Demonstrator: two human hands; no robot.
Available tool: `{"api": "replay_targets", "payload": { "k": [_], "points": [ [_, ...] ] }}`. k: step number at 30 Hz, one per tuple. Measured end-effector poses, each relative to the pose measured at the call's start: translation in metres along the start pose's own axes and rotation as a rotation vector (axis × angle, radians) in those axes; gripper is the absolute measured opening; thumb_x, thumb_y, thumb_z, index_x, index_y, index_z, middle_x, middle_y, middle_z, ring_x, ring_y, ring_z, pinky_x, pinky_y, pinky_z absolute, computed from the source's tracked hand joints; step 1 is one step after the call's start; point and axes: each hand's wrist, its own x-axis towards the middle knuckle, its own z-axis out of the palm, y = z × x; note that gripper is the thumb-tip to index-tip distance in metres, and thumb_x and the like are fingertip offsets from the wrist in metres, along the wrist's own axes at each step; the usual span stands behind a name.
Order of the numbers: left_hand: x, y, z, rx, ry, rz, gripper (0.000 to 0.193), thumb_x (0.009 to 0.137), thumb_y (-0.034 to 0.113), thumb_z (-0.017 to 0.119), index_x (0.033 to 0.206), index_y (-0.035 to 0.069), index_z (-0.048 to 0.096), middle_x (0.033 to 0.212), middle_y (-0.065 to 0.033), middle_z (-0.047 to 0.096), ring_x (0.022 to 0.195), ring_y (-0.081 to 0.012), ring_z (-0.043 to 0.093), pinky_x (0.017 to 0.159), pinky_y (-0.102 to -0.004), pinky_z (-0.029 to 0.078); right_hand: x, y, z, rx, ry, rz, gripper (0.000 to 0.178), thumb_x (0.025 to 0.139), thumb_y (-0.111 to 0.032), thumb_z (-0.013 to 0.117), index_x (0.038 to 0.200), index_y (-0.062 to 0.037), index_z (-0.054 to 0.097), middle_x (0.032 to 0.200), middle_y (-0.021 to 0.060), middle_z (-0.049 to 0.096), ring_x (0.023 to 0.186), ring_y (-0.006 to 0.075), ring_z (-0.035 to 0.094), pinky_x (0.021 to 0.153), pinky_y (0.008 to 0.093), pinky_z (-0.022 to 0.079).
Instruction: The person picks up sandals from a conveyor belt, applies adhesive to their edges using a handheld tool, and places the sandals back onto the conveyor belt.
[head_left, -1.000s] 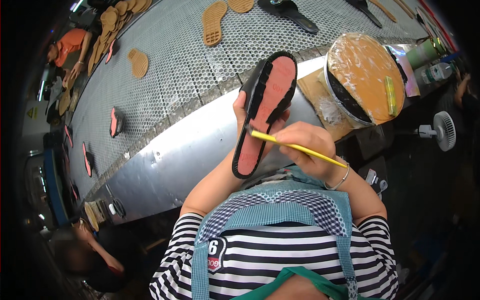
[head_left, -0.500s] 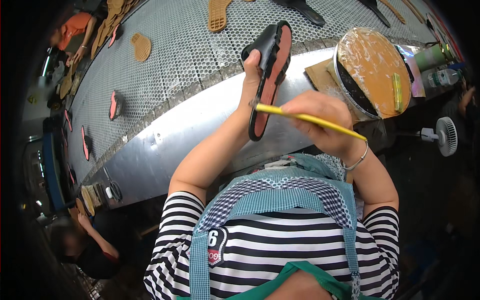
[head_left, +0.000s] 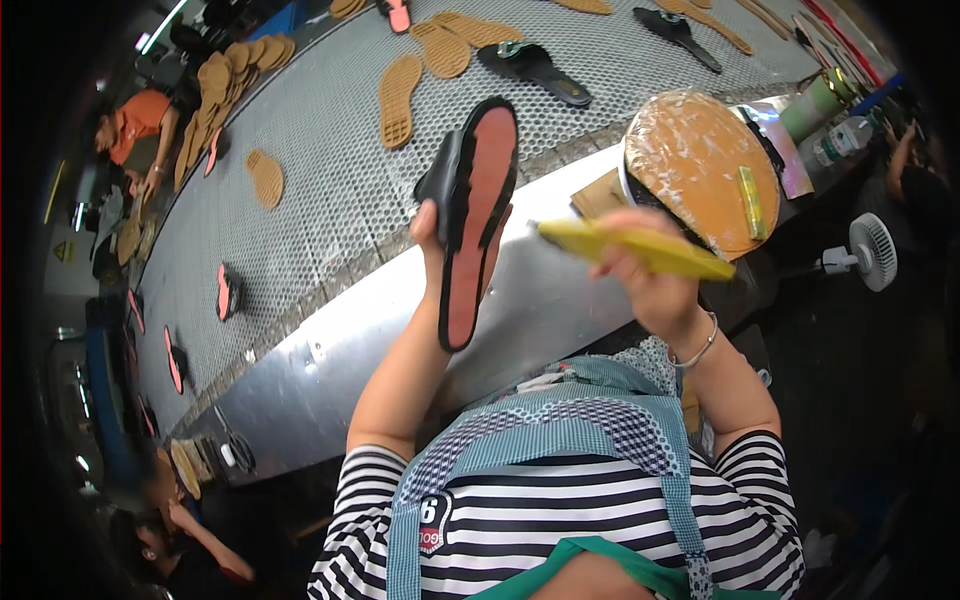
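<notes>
In my left hand [head_left: 430,245] is a black slide sandal [head_left: 478,215], tilted up with its pink underside toward me. My thumb presses the black strap side, and the fingers are behind the sandal. A brush with a yellow handle [head_left: 590,242], smeared by motion, is gripped in my right hand [head_left: 655,285]. Its dark tip is to the right of the sandal, apart from it. Just beyond the right hand sits a round container with an orange-brown, film-covered top [head_left: 675,140]; a small yellow piece [head_left: 751,203] lies on that top.
A grey mesh conveyor [head_left: 330,150] runs behind a metal ledge [head_left: 345,335]. On it lie tan soles [head_left: 400,100], black sandals [head_left: 535,72] and pink-bottomed ones [head_left: 224,292]. Scissors [head_left: 235,445] rest at the left. A white fan [head_left: 872,252] stands right. Co-workers [head_left: 145,130] sit left.
The brush has left the sandal's edge and moved right with my right hand. My left hand has brought the sandal left and lower, its pink underside now facing me more. The view has shifted.
</notes>
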Motion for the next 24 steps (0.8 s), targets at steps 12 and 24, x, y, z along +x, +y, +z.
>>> {"api": "replay_targets", "payload": {
  "k": [12,24],
  "points": [
    [-0.030,-0.027,-0.035,0.345,-0.062,0.024,0.091,0.064,0.059,0.063,0.127,-0.004,0.044,0.113,-0.0131,0.056,0.092,-0.0179,0.058,0.074,-0.0269,0.046,0.035,0.011,-0.002,0.444,0.486,0.352,0.026,0.092,-0.018,0.058,0.112,-0.0040,0.053,0.090,0.0071,0.061,0.064,0.0117,0.062,0.060,0.0241,0.053],
    [-0.025,-0.043,-0.050,0.427,-0.051,0.028,0.091,0.062,0.060,0.063,0.124,-0.004,0.045,0.108,-0.0107,0.057,0.087,-0.0152,0.057,0.070,-0.0257,0.046,0.008,0.002,-0.008,0.228,0.126,0.234,0.022,0.092,-0.012,0.056,0.111,-0.0015,0.055,0.094,0.0059,0.061,0.070,0.0099,0.061,0.062,0.0206,0.052]
  ]
}}
